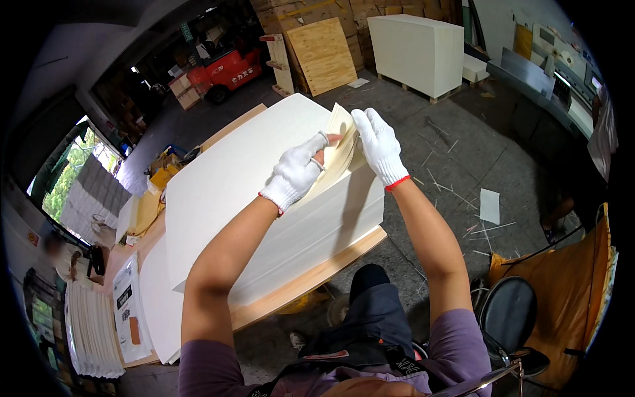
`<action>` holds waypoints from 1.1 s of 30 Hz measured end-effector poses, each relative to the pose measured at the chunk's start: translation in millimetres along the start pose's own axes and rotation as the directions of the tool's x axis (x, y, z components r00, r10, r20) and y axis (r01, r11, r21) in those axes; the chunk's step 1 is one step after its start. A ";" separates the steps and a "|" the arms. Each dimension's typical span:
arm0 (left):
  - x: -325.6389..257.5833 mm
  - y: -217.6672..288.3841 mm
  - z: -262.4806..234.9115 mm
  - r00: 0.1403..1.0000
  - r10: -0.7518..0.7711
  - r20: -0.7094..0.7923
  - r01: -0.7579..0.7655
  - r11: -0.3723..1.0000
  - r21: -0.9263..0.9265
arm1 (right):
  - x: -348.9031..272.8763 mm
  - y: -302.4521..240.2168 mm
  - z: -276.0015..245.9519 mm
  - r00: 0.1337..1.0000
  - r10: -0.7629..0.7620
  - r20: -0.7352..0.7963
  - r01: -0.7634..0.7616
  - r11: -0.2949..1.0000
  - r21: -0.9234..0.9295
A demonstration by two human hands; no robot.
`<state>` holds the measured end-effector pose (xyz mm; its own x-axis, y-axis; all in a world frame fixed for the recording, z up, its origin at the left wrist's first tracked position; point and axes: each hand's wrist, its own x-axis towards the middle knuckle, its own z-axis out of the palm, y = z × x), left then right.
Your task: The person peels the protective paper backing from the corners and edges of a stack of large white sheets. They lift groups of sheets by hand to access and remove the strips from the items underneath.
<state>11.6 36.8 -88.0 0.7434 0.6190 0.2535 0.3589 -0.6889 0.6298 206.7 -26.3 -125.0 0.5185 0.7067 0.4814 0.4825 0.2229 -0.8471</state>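
Observation:
A tall stack of large white paper sheets [231, 159] lies in front of me on a wooden board [317, 268]. At its right corner a bundle of paper sheets [340, 149] is bent upward, its edges fanned. My left hand [297, 169], in a white knitted glove with bare fingertips showing, is closed on the inner side of this bundle. My right hand [380, 145], in a white glove with a red cuff, has its fingers together against the bundle's outer edge; its thumb is mostly hidden.
Paper strips and a loose sheet [489, 206] litter the floor at right. A black stool [508, 311] stands close by at lower right. Farther off are a red forklift [225, 73], a plywood panel [322, 56] and a white block-shaped stack [417, 56]. Another person [603, 132] is at far right.

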 end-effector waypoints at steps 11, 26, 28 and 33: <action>-3.3 3.5 3.6 1.000 -0.012 -0.012 0.011 0.998 -0.063 | -0.6 2.7 0.9 1.000 0.008 -0.020 -0.008 1.000 0.029; -1.9 10.3 2.4 1.000 -0.017 0.011 0.016 0.997 0.080 | -0.3 4.4 0.7 0.999 -0.006 -0.045 0.007 0.999 0.031; -2.9 14.5 4.1 0.995 -0.094 0.032 0.089 0.986 0.144 | 0.3 7.0 1.5 0.999 -0.008 -0.048 0.010 0.999 0.039; -3.9 6.5 6.9 0.998 0.044 -0.037 -0.040 0.994 0.099 | -3.5 -4.2 0.0 0.999 0.047 -0.023 -0.046 0.997 0.055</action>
<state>14.9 27.2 -89.9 0.7373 0.6014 0.3079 0.3827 -0.7473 0.5432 202.9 -29.7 -123.1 0.5568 0.7010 0.4456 0.4183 0.2268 -0.8795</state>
